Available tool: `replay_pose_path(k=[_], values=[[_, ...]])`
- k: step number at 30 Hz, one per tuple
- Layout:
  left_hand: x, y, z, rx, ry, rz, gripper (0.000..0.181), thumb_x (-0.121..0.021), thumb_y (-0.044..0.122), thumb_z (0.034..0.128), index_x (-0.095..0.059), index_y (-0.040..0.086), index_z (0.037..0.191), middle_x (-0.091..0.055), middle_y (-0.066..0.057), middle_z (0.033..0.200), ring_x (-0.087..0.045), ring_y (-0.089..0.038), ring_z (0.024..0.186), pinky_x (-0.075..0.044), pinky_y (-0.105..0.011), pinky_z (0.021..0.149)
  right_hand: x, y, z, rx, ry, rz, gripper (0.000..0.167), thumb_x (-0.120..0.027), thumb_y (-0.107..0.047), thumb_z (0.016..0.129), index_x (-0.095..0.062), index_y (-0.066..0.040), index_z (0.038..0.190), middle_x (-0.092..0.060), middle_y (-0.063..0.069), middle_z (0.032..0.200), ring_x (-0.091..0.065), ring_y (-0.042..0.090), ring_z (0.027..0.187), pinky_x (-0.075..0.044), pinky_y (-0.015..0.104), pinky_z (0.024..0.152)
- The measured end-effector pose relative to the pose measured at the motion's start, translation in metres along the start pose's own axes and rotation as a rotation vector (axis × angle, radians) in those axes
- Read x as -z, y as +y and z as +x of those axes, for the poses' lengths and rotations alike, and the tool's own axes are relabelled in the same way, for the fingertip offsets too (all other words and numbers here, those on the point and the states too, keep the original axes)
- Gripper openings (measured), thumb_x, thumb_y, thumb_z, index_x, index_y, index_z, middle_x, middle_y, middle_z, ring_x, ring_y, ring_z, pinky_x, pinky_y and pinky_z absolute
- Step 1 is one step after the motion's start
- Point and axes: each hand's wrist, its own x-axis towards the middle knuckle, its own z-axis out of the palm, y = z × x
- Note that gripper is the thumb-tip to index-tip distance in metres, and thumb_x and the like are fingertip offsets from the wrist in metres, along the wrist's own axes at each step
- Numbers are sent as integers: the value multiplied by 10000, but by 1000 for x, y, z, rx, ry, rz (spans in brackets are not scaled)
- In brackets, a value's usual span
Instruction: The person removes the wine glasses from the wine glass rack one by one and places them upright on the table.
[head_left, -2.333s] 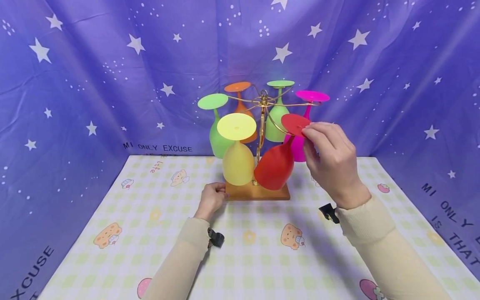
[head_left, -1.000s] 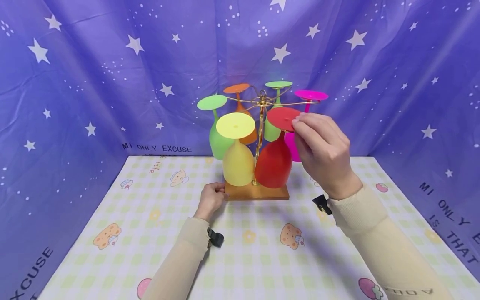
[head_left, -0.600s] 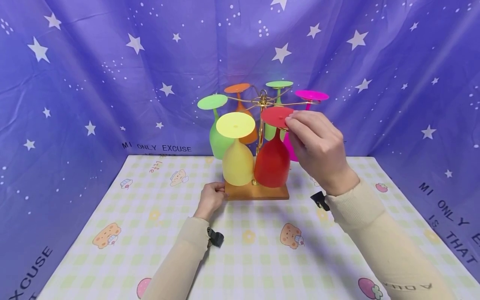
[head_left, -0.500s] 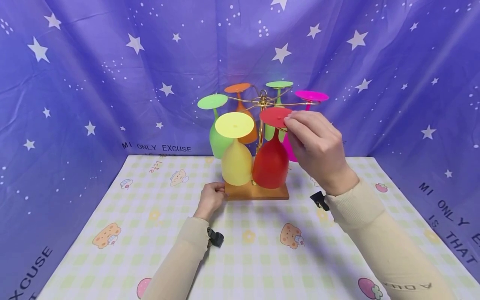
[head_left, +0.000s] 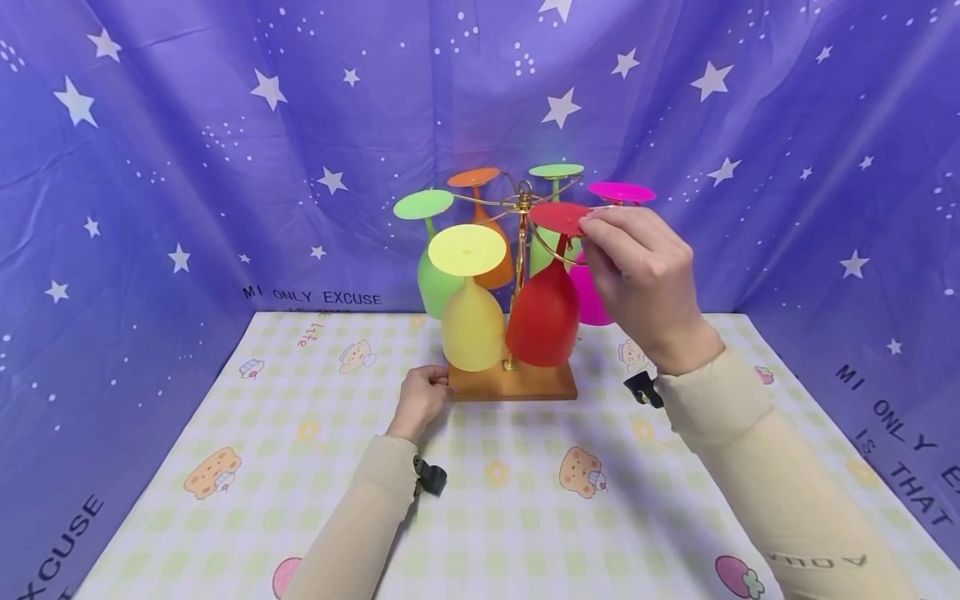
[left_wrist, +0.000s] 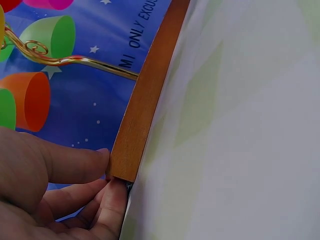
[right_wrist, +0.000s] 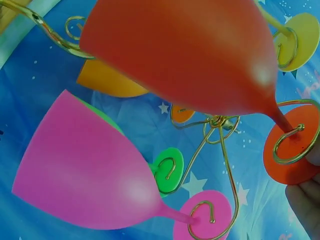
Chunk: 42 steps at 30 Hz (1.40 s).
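My right hand (head_left: 645, 279) pinches the rim of a red wine glass's round foot. This red wine glass (head_left: 544, 321) hangs upside down, nearly upright, at the front right of a gold wire glass rack. In the right wrist view, the curled wire hook (right_wrist: 285, 150) lies beneath the glass's foot, beside the stem. At the left end of the rack's wooden base (head_left: 517, 385), my left hand (head_left: 422, 398) grips the corner. The left wrist view shows the thumb on the base's upper side and fingers at its end. A yellow wine glass (head_left: 472, 333) hangs just left of the red one.
Other upside-down glasses hang around the rack: a green one (head_left: 437, 283), an orange one (head_left: 498, 271), a back green one (head_left: 543, 250) and a magenta one (head_left: 592, 296). A checked cloth (head_left: 480, 517) covers the table; a purple star curtain (head_left: 480, 75) surrounds it.
The red glass has swung from tilted to nearly upright and shifted left with my right hand. Over the last half second its foot has risen slightly above the hook. My left hand stays put.
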Motion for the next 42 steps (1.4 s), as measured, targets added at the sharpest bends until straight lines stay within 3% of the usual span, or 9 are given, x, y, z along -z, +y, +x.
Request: replay_pose_path(k=[10, 20, 35, 42], values=[[0, 1, 0, 9, 5, -17, 294, -681, -13, 799, -687, -15, 1093, -654, -89, 921, -597, -207, 836, -496, -316, 733, 1, 13, 1, -41, -27, -42, 140, -612, 31, 865, -741, 15, 916, -705, 128, 889, -655, 294, 880, -513, 399, 871], [-2, 1, 0, 4, 4, -14, 292, -686, -16, 797, -685, -24, 1089, -653, -92, 917, -599, -208, 838, -498, -310, 729, 8, 20, -12, -113, -4, -66, 139, -623, -10, 871, -748, -6, 931, -708, 123, 907, -648, 299, 864, -506, 389, 856], [0, 1, -1, 7, 2, -15, 292, -684, -6, 803, -683, -21, 1094, -657, -89, 927, -604, -205, 840, -501, -309, 731, 18, 19, -32, -194, 103, -70, 132, -630, 33, 829, -745, 23, 892, -697, 163, 858, -634, 340, 816, -488, 283, 863], [0, 1, 0, 13, 4, -18, 290, -679, -11, 808, -682, -18, 1098, -655, -91, 935, -603, -210, 850, -501, -318, 743, 25, 16, -41, -218, 150, -77, 132, -624, -8, 841, -746, 21, 883, -702, 159, 867, -637, 341, 813, -500, 320, 851]])
